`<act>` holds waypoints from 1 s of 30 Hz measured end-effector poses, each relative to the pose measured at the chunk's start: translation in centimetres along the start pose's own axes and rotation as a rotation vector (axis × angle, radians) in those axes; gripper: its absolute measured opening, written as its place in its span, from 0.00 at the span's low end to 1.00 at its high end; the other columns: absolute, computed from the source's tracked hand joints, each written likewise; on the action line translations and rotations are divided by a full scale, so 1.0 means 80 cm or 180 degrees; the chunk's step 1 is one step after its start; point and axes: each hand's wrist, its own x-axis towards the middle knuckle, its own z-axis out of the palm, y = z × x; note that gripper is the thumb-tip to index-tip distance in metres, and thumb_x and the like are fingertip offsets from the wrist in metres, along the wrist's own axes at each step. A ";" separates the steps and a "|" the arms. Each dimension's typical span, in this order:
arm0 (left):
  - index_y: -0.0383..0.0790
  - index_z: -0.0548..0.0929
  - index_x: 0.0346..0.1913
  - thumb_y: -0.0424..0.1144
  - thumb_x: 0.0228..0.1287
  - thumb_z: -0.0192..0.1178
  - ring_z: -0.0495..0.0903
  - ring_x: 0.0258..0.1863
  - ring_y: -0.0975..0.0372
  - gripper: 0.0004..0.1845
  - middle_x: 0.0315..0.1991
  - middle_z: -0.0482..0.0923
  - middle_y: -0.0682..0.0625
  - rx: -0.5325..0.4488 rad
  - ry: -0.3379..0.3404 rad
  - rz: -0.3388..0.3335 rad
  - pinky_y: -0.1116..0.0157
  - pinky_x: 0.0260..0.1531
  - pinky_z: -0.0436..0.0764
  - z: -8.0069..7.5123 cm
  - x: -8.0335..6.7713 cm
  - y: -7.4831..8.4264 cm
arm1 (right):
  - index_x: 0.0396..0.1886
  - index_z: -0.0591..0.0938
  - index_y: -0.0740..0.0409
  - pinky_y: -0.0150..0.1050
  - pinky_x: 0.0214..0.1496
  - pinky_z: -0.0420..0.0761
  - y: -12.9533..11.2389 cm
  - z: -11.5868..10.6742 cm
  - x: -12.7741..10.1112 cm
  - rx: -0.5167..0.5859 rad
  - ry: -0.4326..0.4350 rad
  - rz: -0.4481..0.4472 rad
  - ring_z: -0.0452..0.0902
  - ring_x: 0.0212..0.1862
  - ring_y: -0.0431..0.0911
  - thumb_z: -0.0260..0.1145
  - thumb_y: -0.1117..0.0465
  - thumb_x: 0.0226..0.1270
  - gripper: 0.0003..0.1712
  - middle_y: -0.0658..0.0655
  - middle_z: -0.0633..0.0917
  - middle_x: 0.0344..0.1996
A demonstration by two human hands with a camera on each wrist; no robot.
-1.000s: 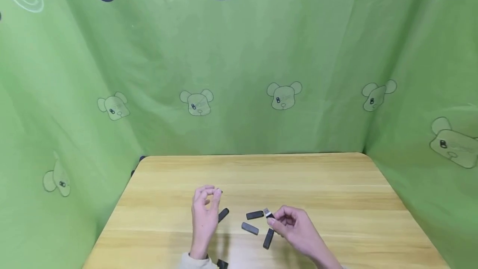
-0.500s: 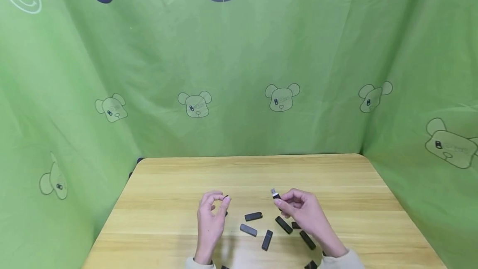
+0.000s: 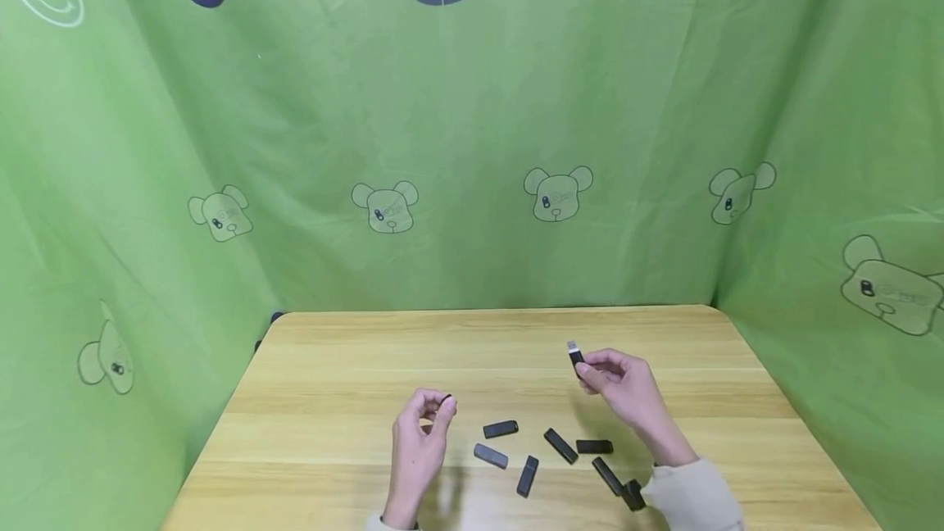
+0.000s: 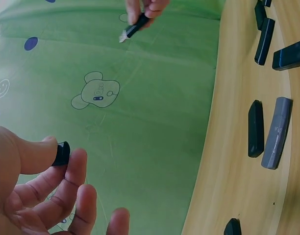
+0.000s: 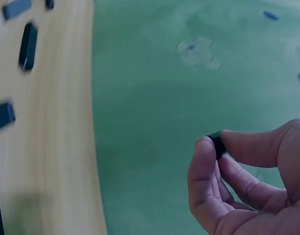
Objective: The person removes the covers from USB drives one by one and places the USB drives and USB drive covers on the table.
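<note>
Raised above the table, my right hand (image 3: pixel 627 396) pinches a black USB flash drive (image 3: pixel 577 362) between thumb and fingers. The drive's bare metal plug points up and away in the head view; in the right wrist view only its dark end (image 5: pixel 217 146) shows. Lower and to the left, my left hand (image 3: pixel 420 441) pinches a small black cap (image 4: pixel 63 153) between thumb and index finger. The two hands are well apart. Nearest the left hand on the table are a black flash drive (image 3: pixel 501 429) and a grey flash drive (image 3: pixel 491 456).
More black flash drives lie between and below the hands, among them an upright-lying one (image 3: pixel 527 476), a slanted one (image 3: pixel 560 446) and another (image 3: pixel 594 447) near the right forearm. A wooden table (image 3: pixel 332 367) carries them. Green printed cloth (image 3: pixel 472 260) hangs around its back and sides.
My right hand has moved up, away and to the right with the flash drive, uncovering several drives on the table. My left hand has shifted slightly right and nearer, still pinching the cap.
</note>
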 end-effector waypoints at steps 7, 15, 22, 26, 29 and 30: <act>0.42 0.83 0.37 0.39 0.65 0.68 0.75 0.32 0.68 0.05 0.31 0.84 0.49 -0.0013 0.0008 -0.0054 0.71 0.33 0.78 -0.003 0.001 -0.001 | 0.54 0.80 0.72 0.30 0.42 0.86 0.026 -0.023 0.033 -0.0060 0.0099 0.0163 0.85 0.35 0.37 0.66 0.60 0.72 0.20 0.58 0.89 0.38; 0.41 0.83 0.39 0.39 0.66 0.68 0.75 0.33 0.67 0.06 0.31 0.84 0.49 0.0024 -0.0018 -0.0104 0.72 0.34 0.78 -0.004 0.002 -0.003 | 0.56 0.80 0.71 0.36 0.42 0.87 0.055 -0.042 0.065 -0.0428 0.0188 0.0231 0.83 0.37 0.39 0.65 0.56 0.74 0.22 0.63 0.89 0.43; 0.40 0.83 0.39 0.39 0.65 0.68 0.75 0.32 0.67 0.06 0.31 0.84 0.48 -0.0001 -0.0050 -0.0117 0.73 0.34 0.76 -0.005 0.002 -0.002 | 0.59 0.79 0.70 0.45 0.49 0.87 0.081 -0.056 0.090 -0.0425 0.0169 0.0462 0.85 0.42 0.45 0.64 0.55 0.74 0.24 0.67 0.87 0.50; 0.41 0.84 0.38 0.39 0.65 0.68 0.75 0.30 0.68 0.05 0.31 0.85 0.43 -0.0039 -0.0049 -0.0099 0.74 0.32 0.75 -0.005 0.001 -0.003 | 0.59 0.79 0.71 0.43 0.45 0.86 0.092 -0.064 0.099 -0.0441 0.0211 0.0583 0.86 0.44 0.49 0.64 0.55 0.74 0.25 0.69 0.87 0.49; 0.41 0.85 0.38 0.38 0.65 0.68 0.76 0.28 0.68 0.04 0.31 0.86 0.39 -0.0047 -0.0029 -0.0093 0.74 0.31 0.76 -0.006 0.001 -0.004 | 0.59 0.79 0.71 0.41 0.43 0.85 0.100 -0.069 0.106 -0.0460 0.0212 0.0681 0.86 0.44 0.50 0.65 0.54 0.73 0.26 0.70 0.86 0.50; 0.41 0.86 0.39 0.38 0.65 0.68 0.77 0.28 0.67 0.04 0.31 0.86 0.38 -0.0033 -0.0026 -0.0091 0.74 0.31 0.76 -0.006 0.001 -0.005 | 0.59 0.79 0.71 0.40 0.43 0.84 0.103 -0.071 0.109 -0.0463 0.0211 0.0710 0.85 0.45 0.50 0.65 0.54 0.73 0.26 0.70 0.86 0.50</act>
